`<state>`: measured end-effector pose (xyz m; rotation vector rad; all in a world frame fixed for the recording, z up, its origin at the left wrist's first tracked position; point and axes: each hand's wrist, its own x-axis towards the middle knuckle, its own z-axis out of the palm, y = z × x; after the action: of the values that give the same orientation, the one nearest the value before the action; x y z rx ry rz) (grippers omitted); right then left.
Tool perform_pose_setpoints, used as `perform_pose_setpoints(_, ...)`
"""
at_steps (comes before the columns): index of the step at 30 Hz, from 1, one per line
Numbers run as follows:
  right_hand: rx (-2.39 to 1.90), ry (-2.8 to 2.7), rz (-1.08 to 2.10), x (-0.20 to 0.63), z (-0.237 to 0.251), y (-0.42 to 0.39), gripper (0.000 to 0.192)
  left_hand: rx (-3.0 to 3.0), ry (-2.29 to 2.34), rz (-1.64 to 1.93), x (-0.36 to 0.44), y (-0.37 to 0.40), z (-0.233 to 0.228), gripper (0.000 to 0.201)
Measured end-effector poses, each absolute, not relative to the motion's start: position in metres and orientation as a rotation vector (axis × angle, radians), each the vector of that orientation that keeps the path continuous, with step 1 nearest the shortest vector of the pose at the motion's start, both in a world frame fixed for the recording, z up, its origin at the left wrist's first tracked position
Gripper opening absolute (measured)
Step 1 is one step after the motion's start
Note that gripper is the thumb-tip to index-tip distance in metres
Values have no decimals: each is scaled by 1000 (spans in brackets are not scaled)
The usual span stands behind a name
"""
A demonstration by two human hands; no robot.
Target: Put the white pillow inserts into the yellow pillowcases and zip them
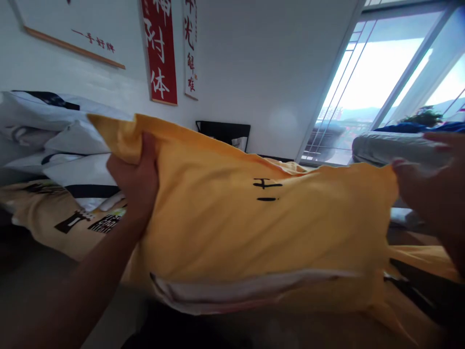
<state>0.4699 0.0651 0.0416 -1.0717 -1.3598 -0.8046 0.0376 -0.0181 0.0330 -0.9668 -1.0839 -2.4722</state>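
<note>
A yellow pillowcase [218, 223] with black markings is stretched out in front of me, its face wrinkled and its lower edge showing a pale, pinkish-white strip. I cannot tell how much filling is inside. My left hand [140, 177] is closed on its upper left part, thumb over the front, with a loose corner flopping beyond the fingers. At the upper right corner, my right hand [425, 179] holds the cloth near its fingertips; it is dark and somewhat blurred, and part of its grip is hidden.
White pillows with black bands [87, 160] are stacked at left on beige printed bedding [47, 218]. Scrolls, one of them red [160, 53], hang on the wall. A black folding chair or frame [225, 131] stands behind. At right are a window [370, 72] and a grey padded roll [381, 148].
</note>
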Motion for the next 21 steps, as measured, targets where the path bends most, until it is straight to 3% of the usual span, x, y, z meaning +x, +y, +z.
perform_pose_setpoints(5,-607,-2100,-406,305,81,-1,53,-1033,-851,-2618,91,-34,55,36)
perform_pose_setpoints(8,-573,-2246,-191,241,85,-10,32,-1064,-792,-2585,95,-46,64,40)
perform_pose_setpoints(11,-586,-2141,-190,228,81,-4,40,-1359,-975,-2517,63,-54,58,51)
perform_pose_setpoints(14,-606,-1992,-249,240,82,2,43,-1915,-1144,-2382,17,-59,43,37)
perform_pose_setpoints(16,-620,-1974,-249,248,86,2,44,-2243,-1365,-2240,0,-64,32,46)
perform_pose_setpoints(21,-653,-2001,-295,252,96,-5,44,-2428,-1882,-1901,19,-78,24,50)
